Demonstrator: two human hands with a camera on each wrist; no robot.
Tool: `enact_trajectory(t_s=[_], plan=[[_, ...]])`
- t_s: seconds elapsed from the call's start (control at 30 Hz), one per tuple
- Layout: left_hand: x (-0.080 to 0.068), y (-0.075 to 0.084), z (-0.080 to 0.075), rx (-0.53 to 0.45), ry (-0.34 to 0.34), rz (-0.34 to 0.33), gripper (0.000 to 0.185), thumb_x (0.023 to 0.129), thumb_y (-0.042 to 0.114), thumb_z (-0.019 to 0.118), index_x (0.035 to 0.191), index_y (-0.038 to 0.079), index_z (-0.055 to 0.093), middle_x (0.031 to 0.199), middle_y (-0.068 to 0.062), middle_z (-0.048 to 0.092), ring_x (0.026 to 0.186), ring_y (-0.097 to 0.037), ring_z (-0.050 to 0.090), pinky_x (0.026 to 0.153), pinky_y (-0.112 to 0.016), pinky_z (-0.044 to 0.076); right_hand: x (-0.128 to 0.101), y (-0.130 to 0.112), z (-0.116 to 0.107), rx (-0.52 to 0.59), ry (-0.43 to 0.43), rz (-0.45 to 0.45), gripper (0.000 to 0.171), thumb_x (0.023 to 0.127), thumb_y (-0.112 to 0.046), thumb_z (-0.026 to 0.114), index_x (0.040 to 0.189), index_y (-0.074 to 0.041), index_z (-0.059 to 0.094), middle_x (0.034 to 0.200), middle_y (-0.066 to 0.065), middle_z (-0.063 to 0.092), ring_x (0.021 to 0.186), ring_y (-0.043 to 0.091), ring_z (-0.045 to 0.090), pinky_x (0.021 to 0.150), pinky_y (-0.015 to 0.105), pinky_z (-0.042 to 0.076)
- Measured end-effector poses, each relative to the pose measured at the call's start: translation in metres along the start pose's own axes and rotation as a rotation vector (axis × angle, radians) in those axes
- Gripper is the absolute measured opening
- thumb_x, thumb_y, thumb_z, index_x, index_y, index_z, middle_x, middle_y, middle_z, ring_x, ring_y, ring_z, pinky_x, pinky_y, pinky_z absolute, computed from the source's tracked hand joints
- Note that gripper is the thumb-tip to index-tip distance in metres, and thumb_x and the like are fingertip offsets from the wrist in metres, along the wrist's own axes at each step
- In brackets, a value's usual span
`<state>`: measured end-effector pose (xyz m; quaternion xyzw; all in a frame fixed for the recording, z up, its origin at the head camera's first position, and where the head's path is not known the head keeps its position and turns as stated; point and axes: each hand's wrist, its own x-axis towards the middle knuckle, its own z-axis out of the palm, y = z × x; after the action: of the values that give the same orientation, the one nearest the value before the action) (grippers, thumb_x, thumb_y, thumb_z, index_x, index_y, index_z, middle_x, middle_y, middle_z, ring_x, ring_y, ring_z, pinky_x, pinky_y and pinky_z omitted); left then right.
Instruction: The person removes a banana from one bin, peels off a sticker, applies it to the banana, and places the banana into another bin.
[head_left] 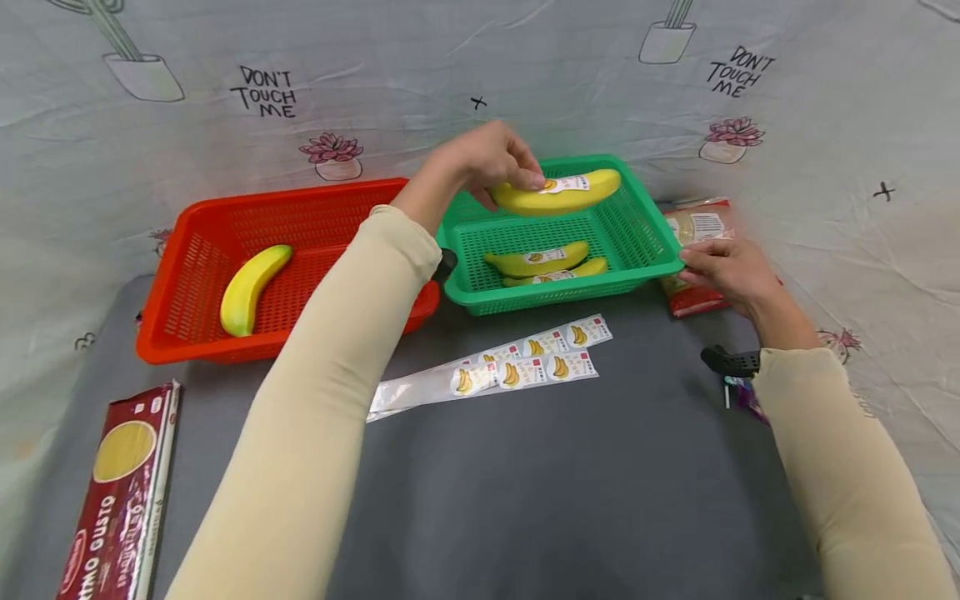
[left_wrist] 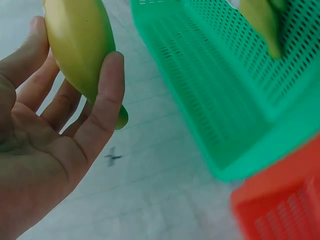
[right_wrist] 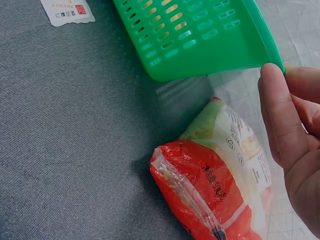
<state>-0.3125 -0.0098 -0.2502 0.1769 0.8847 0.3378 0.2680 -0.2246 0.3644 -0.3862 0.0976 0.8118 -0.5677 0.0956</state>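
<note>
My left hand [head_left: 501, 162] holds a yellow banana [head_left: 577, 198] with a white label over the green basket [head_left: 555, 302]. In the left wrist view, the thumb and fingers grip the banana [left_wrist: 80, 45] around its greenish end. Two more labelled bananas [head_left: 536, 260] lie inside the green basket. The right hand [head_left: 723, 271] pinches that basket's right front corner; the right wrist view shows thumb and fingers [right_wrist: 280, 115] on the green rim [right_wrist: 270, 50]. One banana [head_left: 251, 292] without a visible label lies in the red basket [head_left: 225, 350] on the left.
Strips of banana stickers [head_left: 517, 371] lie on the grey table [head_left: 555, 483] before the baskets. A red spaghetti pack [head_left: 120, 492] is at the left edge. Behind the right hand lies a red and clear food bag [head_left: 697, 225]. A patterned white cloth [head_left: 420, 67] backs the table.
</note>
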Motion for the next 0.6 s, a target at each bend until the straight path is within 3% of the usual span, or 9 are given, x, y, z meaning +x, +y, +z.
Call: enact_trajectory(t_s=[0.13,0.3,0.6], plan=[[0.035,-0.020,0.009,-0.095,0.006,-0.069,0.038,0.100,0.031,0.065,0.136,0.018,0.067,0.122,-0.001,0.064,0.098,-0.013,0.060,0.095,-0.036,0.058,0.005,0.003,0.004,0.007,-0.012,0.024,0.015,0.100,-0.029,0.065,0.110,-0.018,0.069,0.087,-0.013,0.070,0.075,0.000,0.071,0.078,0.017,0.058],[0.066,-0.041,0.023,-0.161,-0.001,-0.146,0.038,0.101,0.027,0.064,0.137,0.015,0.065,0.139,-0.005,0.059,0.106,-0.016,0.058,0.098,-0.039,0.057,0.004,0.007,0.005,-0.031,0.010,0.024,0.038,0.101,-0.027,0.063,0.127,0.000,0.062,0.086,-0.012,0.069,0.074,0.001,0.071,0.077,0.019,0.059],[0.109,-0.045,0.031,-0.122,-0.050,-0.151,0.034,0.103,0.024,0.060,0.136,0.014,0.066,0.142,-0.005,0.057,0.126,-0.023,0.054,0.105,-0.046,0.053,0.006,0.002,-0.003,-0.053,0.048,-0.036,0.044,0.102,-0.022,0.063,0.130,0.011,0.057,0.085,-0.012,0.070,0.074,0.003,0.072,0.073,0.020,0.059]])
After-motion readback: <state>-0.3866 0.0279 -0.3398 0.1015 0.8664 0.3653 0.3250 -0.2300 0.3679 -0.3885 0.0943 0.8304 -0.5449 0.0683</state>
